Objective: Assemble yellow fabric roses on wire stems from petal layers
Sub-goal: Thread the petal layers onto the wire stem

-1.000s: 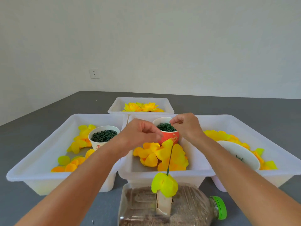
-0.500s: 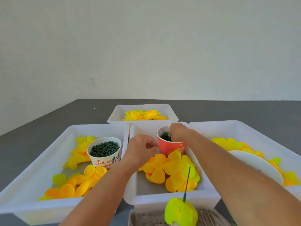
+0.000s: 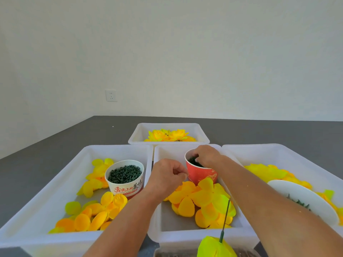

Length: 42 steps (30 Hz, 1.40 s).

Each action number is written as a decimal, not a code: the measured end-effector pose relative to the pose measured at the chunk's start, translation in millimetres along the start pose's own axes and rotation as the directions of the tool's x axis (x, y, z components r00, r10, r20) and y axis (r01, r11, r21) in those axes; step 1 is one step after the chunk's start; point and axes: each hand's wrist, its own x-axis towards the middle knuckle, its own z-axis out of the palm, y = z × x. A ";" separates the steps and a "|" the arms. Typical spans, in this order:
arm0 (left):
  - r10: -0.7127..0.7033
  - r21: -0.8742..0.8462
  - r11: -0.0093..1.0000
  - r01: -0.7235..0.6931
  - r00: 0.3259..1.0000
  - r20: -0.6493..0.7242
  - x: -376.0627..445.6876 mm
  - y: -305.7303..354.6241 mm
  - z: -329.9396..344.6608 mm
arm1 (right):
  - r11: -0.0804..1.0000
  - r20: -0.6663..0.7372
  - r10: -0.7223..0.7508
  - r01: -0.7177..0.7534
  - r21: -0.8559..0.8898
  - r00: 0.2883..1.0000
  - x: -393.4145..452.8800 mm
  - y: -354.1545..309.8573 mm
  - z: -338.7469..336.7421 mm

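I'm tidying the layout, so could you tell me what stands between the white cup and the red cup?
In the head view, the left hand hovers between white cup and red cup, over the trays' adjoining walls.

Four white bins sit on the desk (image 3: 33, 169): a left bin (image 3: 61, 175), a middle bin (image 3: 167, 153), a right bin (image 3: 289, 154) and a far bin (image 3: 141, 134). Two paper cups of dark green pieces are visible, a white cup (image 3: 126, 188) and a red cup (image 3: 200, 175), plus one white bowl (image 3: 304, 199). One green wire stem (image 3: 225, 220) stands upright with one yellow-green bud (image 3: 215, 247) at its base, and two hands are in view.
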 end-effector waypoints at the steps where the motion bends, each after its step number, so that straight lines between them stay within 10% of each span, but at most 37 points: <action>1: -0.002 0.002 1.000 0.002 1.000 0.000 0.1 -0.4 0.0 | 0.999 0.015 0.013 -0.014 0.034 1.000 2.1 -2.2 0.3; 31: -0.004 0.009 1.000 0.004 1.000 0.008 -1.4 -0.2 -0.6 | 1.000 -0.088 -0.024 0.025 0.012 0.996 -14.7 -17.8 -5.8; 38: 0.003 0.010 1.000 -0.003 1.000 0.019 -1.0 -0.8 -1.1 | 0.817 -0.087 0.138 -0.064 0.574 0.987 -19.3 -4.5 -17.5; 42: 0.002 0.012 1.000 -0.002 1.000 0.018 -2.2 -1.3 -2.1 | 0.808 -0.079 0.128 -0.057 0.586 0.989 -26.9 -3.3 -18.6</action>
